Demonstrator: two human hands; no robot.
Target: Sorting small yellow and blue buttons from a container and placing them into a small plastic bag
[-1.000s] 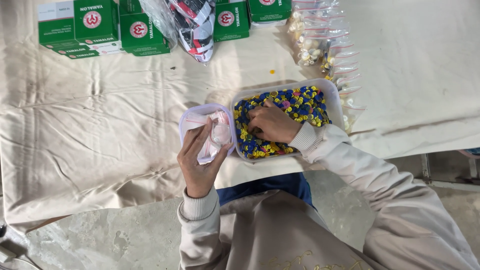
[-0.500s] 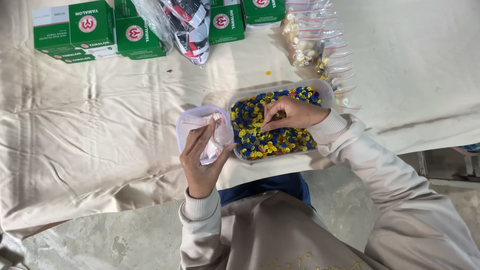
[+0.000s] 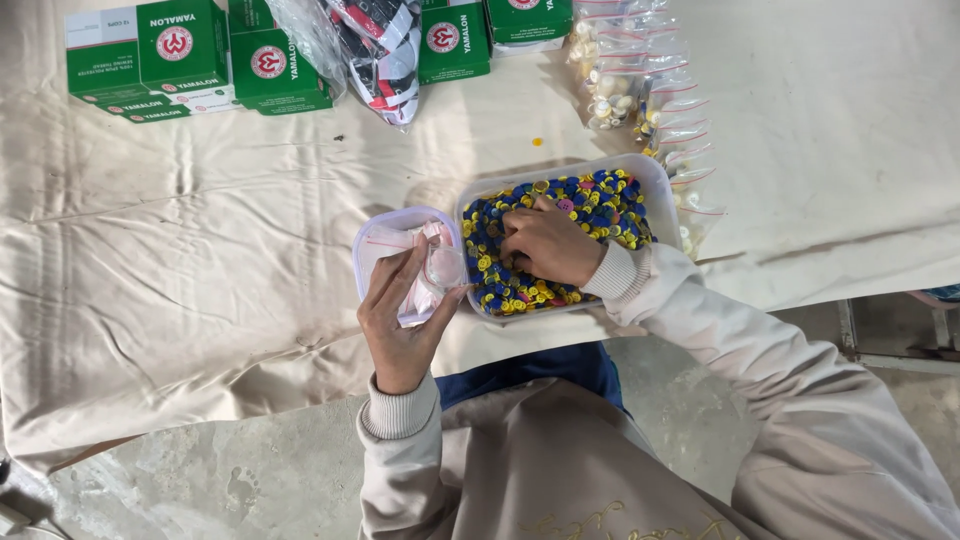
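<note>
Moved: right hand [image 3: 548, 243] drops back, fingers curled into buttons in the tub [image 3: 660, 185]
Left hand [image 3: 405, 320]: beside tub, pinching small bag [image 3: 428, 275]
Risk: buttons spilling past bag mouth

Our left hand [image 3: 405, 320] pinches small clear plastic bag [image 3: 425, 275] over small clear tub [image 3: 372, 232]; our right hand [image 3: 548, 245] digs into clear rectangular container of blue-yellow buttons [image 3: 655, 180].

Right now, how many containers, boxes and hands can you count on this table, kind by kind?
Green boxes: 5 in view, some cut by the frame edge
Clear plastic tubs: 2, the button tub and the smaller tub
Hands: 2, left hand and right hand
Total: 9
</note>
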